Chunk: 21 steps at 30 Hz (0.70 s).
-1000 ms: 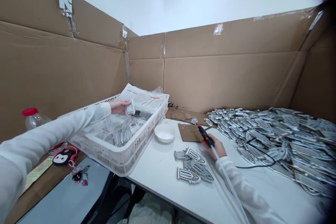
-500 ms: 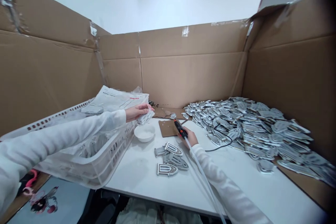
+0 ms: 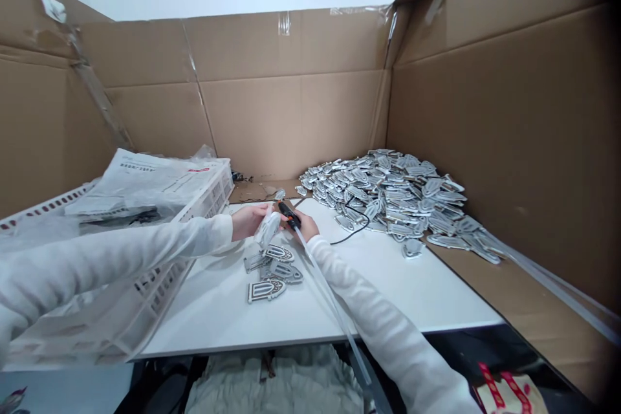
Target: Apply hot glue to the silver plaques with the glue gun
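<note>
My right hand point(image 3: 306, 228) is wrapped round a black hot glue gun point(image 3: 290, 214) with orange parts. A long translucent glue stick point(image 3: 324, 277) trails from its back end toward the front edge of the table. Close to the gun's left side, my left hand point(image 3: 248, 221) pinches a small pale piece in clear plastic point(image 3: 267, 229); what is inside I cannot make out. Just in front of both hands lie several grey-and-white arch-shaped pieces point(image 3: 266, 290), partly overlapping. The white bowl does not show now.
At left a white perforated basket point(image 3: 160, 289) holds plastic bags and printed papers point(image 3: 145, 178). A large heap of similar grey pieces point(image 3: 388, 194) rises at the back right, with a black cord point(image 3: 356, 228) beside it. Cardboard walls point(image 3: 291, 103) enclose the white table point(image 3: 388, 297).
My left hand has moved away from the basket to the glue gun, bringing the plastic-wrapped piece along. The view has turned right. My right hand still holds the glue gun.
</note>
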### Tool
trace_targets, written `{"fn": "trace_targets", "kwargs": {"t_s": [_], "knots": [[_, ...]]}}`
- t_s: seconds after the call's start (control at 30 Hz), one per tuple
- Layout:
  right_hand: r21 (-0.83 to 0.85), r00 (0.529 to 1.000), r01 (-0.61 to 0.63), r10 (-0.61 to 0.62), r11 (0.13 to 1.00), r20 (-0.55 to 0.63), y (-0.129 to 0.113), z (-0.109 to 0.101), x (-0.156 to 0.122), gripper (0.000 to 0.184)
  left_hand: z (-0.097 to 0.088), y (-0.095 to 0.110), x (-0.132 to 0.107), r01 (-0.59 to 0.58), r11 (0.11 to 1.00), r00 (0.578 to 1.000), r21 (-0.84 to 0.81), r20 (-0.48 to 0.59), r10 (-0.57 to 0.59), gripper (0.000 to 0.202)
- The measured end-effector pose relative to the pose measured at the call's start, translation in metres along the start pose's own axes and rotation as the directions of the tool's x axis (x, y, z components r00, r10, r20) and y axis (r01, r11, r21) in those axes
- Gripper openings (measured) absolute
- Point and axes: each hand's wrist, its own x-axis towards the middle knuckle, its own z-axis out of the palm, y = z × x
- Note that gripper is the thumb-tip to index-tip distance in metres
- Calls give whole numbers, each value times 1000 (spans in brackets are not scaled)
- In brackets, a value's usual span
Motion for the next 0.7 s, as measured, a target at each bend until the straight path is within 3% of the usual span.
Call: {"fn": "trace_targets", "kwargs": {"t_s": [0.1,0.2,0.33,0.43,0.53,0.6,0.7], "knots": [[78,998,-6,10,997,-59,-4,-4,1,18,0,-7,8,21,999,991,34,-131,-16,14],[257,991,20,14,966,-132,-18,-11,0,24,1,-13,12,-4,992,965,123,-259,36,13],[411,996,70,-39,909,-82,-36,-18,-3,30,3,-14,12,-67,981,953,183,-279,117,13],[451,994,106,-89,886,-58,-37,-16,-4,29,2,-15,11,-70,987,943,143,-313,112,11],[531,997,75,-51,844,-59,-34,-13,-2,25,-1,-16,12,-58,995,925,81,-371,84,9],[625,999,-5,32,781,-32,-35,-13,-1,24,-2,-17,13,-50,998,917,29,-394,57,8],[801,986,-149,152,579,74,-42,-16,0,26,-2,-17,13,-42,997,905,-70,-426,9,11]]}}
